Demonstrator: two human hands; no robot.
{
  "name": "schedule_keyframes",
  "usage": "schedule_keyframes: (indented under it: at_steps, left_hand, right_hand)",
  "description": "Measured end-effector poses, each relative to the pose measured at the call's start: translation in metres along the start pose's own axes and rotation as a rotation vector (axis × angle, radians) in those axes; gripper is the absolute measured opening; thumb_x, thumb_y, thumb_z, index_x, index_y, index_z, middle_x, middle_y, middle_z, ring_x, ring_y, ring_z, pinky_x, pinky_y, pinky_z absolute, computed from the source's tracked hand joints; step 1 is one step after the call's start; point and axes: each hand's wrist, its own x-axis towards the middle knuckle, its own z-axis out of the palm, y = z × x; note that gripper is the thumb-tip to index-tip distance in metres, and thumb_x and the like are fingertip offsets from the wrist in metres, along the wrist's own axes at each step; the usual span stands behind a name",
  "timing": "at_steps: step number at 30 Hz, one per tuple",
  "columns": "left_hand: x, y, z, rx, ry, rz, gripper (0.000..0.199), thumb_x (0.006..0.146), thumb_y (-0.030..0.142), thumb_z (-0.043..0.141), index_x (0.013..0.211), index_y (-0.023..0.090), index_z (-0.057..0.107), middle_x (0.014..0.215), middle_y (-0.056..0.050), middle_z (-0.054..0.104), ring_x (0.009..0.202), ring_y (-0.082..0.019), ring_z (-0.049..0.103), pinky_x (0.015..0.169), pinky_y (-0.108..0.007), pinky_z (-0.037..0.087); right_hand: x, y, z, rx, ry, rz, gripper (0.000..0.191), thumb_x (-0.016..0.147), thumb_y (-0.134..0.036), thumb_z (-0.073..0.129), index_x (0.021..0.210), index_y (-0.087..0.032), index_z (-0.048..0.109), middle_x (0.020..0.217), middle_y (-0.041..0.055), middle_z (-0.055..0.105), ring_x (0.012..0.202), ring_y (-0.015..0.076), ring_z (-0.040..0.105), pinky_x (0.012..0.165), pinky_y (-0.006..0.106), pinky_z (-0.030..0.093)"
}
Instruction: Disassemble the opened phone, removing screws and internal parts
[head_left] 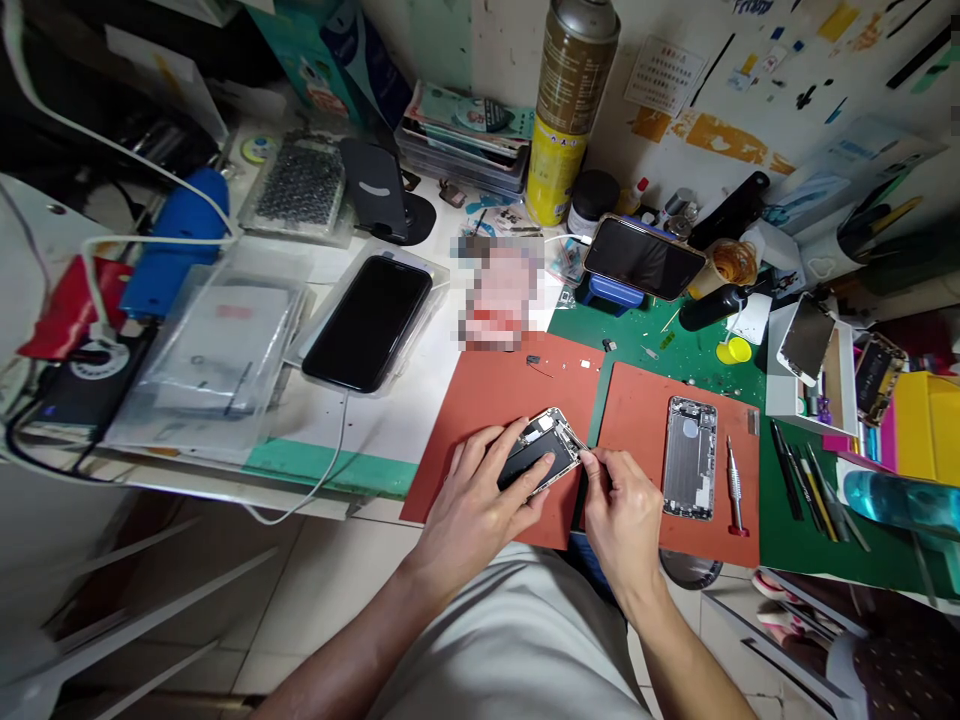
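An opened phone with its black battery and inner parts showing lies tilted over the left red mat. My left hand is closed round it, with fingers across its face and along its edge. At the phone's right corner, my right hand makes a pinch with thumb and forefinger; whatever is between the fingertips is hidden. To the right, a bare metal phone housing rests on a second red mat, beside a thin screwdriver. Small loose parts lie above the opened phone.
A black phone lies at left on plastic sleeves. Behind stand a yellow spray can and a propped phone. At right are tweezers and pens, a white box and a blue bottle. A white cable hangs over the front edge.
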Motion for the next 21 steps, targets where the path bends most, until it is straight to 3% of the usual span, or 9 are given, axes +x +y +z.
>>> schedule_keyframes:
  at_steps: [21]
  left_hand:
    - [0.0015,-0.0002,-0.0014,-0.017,0.001,-0.005,0.041,0.09,0.016,0.073,0.13,0.026,0.07,0.151,-0.018,0.057,0.13,-0.035,0.055,0.101,-0.053,0.052]
  right_hand:
    - [0.0045,-0.0012,-0.0016,-0.022,0.036,0.011,0.034,0.112,-0.034,0.046,0.092,-0.019,0.069,0.076,0.0026,0.067,0.065,0.0153,0.061,0.065,0.027,0.043]
